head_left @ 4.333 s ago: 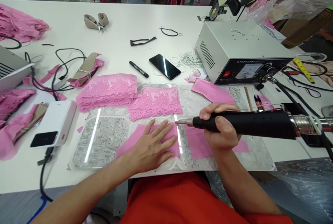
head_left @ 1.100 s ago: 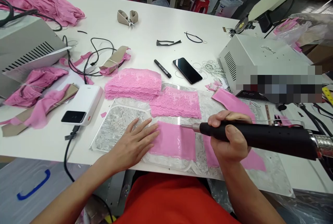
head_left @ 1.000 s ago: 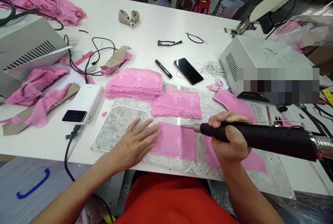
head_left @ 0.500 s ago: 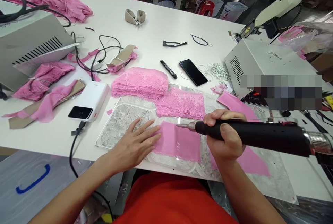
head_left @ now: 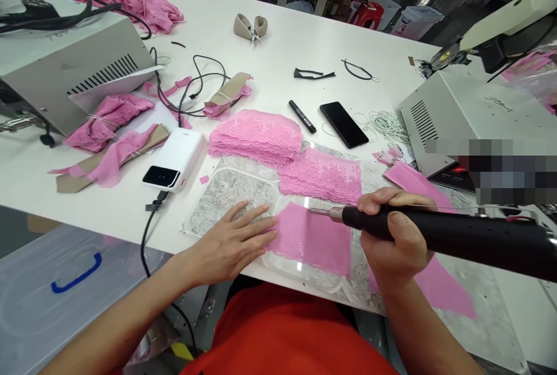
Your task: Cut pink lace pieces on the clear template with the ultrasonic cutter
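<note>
My left hand [head_left: 235, 242] lies flat with fingers spread, its fingertips on the left edge of a pink fabric piece [head_left: 324, 244]. My right hand [head_left: 397, 235] is wrapped round a thick black handheld tool [head_left: 470, 240] with a narrow metal tip. The tip points left over the upper part of that piece; whether it touches the cloth I cannot tell. Just behind lies a low stack of pink lace pieces [head_left: 324, 175], beside a taller pink lace stack [head_left: 256, 136]. A longer pink fabric strip [head_left: 448, 291] passes under my right arm.
A marbled sheet [head_left: 230, 189] covers the table's front part. On the left are a white power bank [head_left: 183, 157] with a cable and a grey metal box [head_left: 87, 73]. A phone [head_left: 343, 124], a marker [head_left: 302, 116] and another grey box [head_left: 474, 114] stand farther back and right.
The camera view has turned slightly left, so things appear farther right. Both hands keep nearly the same places on and above the pink piece.
</note>
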Demonstrator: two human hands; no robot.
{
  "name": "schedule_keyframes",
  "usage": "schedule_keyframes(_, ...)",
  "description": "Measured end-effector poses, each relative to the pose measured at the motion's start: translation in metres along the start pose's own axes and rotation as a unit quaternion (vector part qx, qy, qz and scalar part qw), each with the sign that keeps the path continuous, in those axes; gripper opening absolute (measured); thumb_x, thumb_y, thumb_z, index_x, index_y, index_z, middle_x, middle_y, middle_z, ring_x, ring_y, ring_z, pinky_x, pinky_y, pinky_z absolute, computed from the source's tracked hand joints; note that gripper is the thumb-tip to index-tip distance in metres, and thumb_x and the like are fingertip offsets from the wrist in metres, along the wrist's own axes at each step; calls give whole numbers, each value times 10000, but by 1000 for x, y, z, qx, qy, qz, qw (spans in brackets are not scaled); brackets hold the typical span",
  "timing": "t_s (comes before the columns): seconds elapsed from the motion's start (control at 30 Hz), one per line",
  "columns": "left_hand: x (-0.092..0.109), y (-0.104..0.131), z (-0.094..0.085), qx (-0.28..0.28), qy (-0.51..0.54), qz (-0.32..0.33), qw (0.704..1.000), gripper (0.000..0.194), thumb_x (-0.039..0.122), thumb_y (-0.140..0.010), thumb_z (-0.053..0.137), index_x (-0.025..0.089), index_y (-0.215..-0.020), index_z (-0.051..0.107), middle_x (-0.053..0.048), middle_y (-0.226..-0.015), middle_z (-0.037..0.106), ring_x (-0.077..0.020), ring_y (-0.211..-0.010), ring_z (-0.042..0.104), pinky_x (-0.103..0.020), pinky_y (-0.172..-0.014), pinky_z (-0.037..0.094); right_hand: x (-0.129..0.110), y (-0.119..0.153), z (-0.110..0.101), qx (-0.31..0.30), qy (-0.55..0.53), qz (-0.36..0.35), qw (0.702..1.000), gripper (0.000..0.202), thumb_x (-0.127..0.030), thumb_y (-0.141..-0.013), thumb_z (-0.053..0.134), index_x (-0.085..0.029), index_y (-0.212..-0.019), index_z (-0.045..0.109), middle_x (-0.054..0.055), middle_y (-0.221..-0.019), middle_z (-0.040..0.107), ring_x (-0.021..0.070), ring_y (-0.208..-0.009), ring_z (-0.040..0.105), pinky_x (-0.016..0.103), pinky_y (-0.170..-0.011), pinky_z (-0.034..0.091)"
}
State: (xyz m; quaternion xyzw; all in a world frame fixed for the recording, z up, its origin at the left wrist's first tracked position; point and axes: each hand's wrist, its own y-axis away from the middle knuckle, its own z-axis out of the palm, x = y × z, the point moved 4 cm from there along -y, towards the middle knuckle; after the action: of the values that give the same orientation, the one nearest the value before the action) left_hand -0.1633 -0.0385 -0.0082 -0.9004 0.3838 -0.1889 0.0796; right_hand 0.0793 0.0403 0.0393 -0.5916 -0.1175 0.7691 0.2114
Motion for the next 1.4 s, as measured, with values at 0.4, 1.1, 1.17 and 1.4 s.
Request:
schedule_keyframes(0.4,0,16,-5,-10,24,7,1000,368,180,-1000,435,214,-1345,559,-44,-1431,559,-232,-1477,298,-462,-1227,224,8,12,36,-48,-56,27,997,103,-204,-727,604,-208,-830,612,-6,-776,616,108,-583,548,313,-590,486)
schedule_keyframes(1.1,2,19,-7,13,48,10,999,358,188,-973,459,214,-1306,588,-54,-1376,609,-225,-1450,358,-449,-1231,231,7,16,41,-67,-29,34,997,80,-210,-722,604,-212,-799,583,-11,-755,604,111,-569,531,317,-571,490)
schedule_keyframes(1.17,3,22,-8,16,51,15,998,347,190,-976,452,205,-1291,597,-51,-1380,607,-225,-1447,364,-446,-1234,231,6,18,42,-73,-39,43,996,84,-227,-723,612,-210,-801,586,-7,-753,601,112,-565,523,320,-567,487)
schedule_keyframes(1.4,4,30,-10,15,60,-1,998,363,179,-960,478,237,-1299,596,-55,-1387,600,-224,-1460,337,-458,-1228,259,7,25,48,-87,-21,52,995,147,-313,-727,662,-225,-799,568,-16,-742,584,115,-553,518,331,-572,498)
